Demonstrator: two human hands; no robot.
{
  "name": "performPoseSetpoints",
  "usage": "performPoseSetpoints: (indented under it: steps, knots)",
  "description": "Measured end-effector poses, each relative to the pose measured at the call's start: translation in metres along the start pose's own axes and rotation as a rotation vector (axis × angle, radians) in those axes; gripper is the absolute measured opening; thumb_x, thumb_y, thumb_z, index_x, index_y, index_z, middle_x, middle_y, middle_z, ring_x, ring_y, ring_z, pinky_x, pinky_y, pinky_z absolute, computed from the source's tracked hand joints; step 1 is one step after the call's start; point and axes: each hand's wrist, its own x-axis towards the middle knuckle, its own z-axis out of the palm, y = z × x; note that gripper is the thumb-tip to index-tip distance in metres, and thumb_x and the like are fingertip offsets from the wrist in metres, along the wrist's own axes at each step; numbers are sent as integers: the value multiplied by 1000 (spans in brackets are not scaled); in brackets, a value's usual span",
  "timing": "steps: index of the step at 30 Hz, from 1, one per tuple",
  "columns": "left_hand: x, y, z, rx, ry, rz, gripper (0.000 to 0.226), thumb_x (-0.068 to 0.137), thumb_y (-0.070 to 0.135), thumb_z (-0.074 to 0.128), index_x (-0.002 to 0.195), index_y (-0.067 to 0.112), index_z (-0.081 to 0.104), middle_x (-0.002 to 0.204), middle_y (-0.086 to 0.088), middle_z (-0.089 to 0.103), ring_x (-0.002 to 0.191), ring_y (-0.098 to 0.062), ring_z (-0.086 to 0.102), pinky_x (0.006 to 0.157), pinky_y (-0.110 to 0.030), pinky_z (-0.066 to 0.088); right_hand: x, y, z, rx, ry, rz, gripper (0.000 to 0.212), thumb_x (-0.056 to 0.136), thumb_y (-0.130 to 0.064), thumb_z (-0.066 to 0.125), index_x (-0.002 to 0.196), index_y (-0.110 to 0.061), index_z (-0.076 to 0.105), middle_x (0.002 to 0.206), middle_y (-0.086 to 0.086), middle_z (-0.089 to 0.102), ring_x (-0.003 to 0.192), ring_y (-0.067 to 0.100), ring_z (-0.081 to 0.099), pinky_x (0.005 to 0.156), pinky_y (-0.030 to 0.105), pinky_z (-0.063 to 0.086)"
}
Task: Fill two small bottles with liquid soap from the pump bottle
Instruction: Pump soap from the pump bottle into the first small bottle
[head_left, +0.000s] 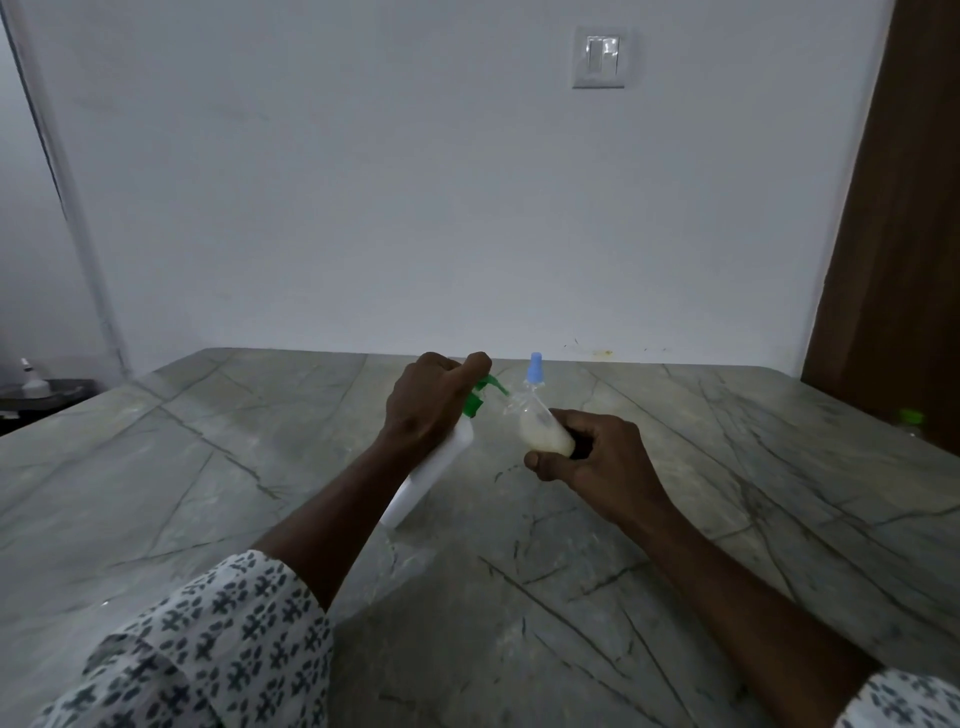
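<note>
Small bottle (545, 434), partly filled with cream soap, lies tilted. I read its long axis as running from near-right to far-left, with the mouth just beside the green nozzle (491, 387) of the pump bottle (441, 467), which leans the other way and seems to rest its base on the bench (208, 467). Right grip (602, 457) is curled round the small bottle's lower end; left grip (431, 405) is wrapped over the pump head, so I judge the next press depends on the mouth sitting under the spout. Blue-capped bottle (535, 366) just beyond, on the far side.

Grey veined stone counter (727, 467), white wall (363, 182) behind its back edge, switch plate (598, 57) high on it, brown door (898, 234) at right, green-capped container (910, 418) at the counter's right edge, white bottle (31, 376) on a dark stand (57, 388) beyond the left edge
</note>
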Motion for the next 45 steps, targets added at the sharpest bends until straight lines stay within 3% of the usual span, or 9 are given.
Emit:
performPoseSetpoints:
  steps: [5,11,14,18,24,32,37,41,45]
  knots:
    - [0,-3,-1,23,34,4,65,67,65,39,65,10,74,67,-10,72,72,-32,67,79,-50,54,-2,-2,1,3,-13,-12,58,70,-23,87,124,-15,68,100,3,77,80,14,73,79,35,61]
    - [-1,-3,-2,44,-6,-2,93,68,86,41,70,-1,72,60,-13,68,62,-27,63,76,-43,52,-3,-9,-3,30,9,-16,46,73,-21,85,116,-14,71,84,2,77,64,11,73,70,30,61]
    - [-1,-2,-1,53,1,-5,94,70,83,45,65,-9,63,63,-23,65,56,-28,55,73,-47,51,-4,-11,-2,54,8,-7,45,73,-20,85,115,-13,71,82,3,77,62,13,73,69,33,62]
    - [-2,1,-1,65,17,-28,80,74,72,46,64,-5,64,63,-16,69,59,-29,60,67,-39,48,-4,-10,-2,65,4,6,45,73,-18,85,115,-11,71,85,5,77,63,15,74,68,37,63]
    - [-2,0,0,136,67,6,61,71,57,40,64,3,66,68,-17,67,70,-33,62,68,-40,49,-7,-8,0,50,-7,7,49,71,-17,86,117,-14,71,84,3,77,62,16,73,69,41,62]
    - [-2,-2,0,94,18,-39,85,80,83,39,72,7,76,60,1,70,67,-19,66,72,-32,46,-6,-11,-2,81,12,27,46,72,-19,86,115,-13,72,84,3,77,62,16,74,68,39,63]
    - [-3,4,0,124,22,-55,74,86,65,49,55,-2,53,54,-6,54,56,-20,47,60,-33,37,-7,-10,-1,61,13,15,46,71,-19,86,115,-15,71,85,2,77,62,15,74,69,40,62]
    - [-3,3,1,105,31,-18,76,65,66,35,65,-3,67,60,-17,60,55,-21,47,60,-33,39,-7,-8,0,25,-2,1,50,71,-17,86,118,-13,70,86,4,77,63,15,73,70,37,62]
    - [-3,3,1,115,47,-3,66,73,59,36,68,3,71,67,-12,68,64,-28,59,65,-37,45,-8,-8,0,16,-9,-5,50,71,-17,86,118,-14,70,85,4,77,63,14,73,71,35,62]
